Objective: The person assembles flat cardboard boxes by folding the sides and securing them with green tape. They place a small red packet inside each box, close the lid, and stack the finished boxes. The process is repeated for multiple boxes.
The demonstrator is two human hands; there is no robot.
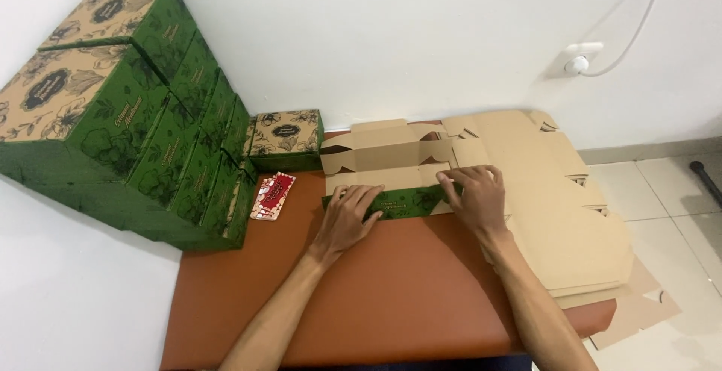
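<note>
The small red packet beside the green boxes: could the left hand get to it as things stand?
Probably yes. The left hand rests on the half-folded box, and the red packet lies just to its left on the brown surface, with bare surface between them and nothing stacked on it.
</note>
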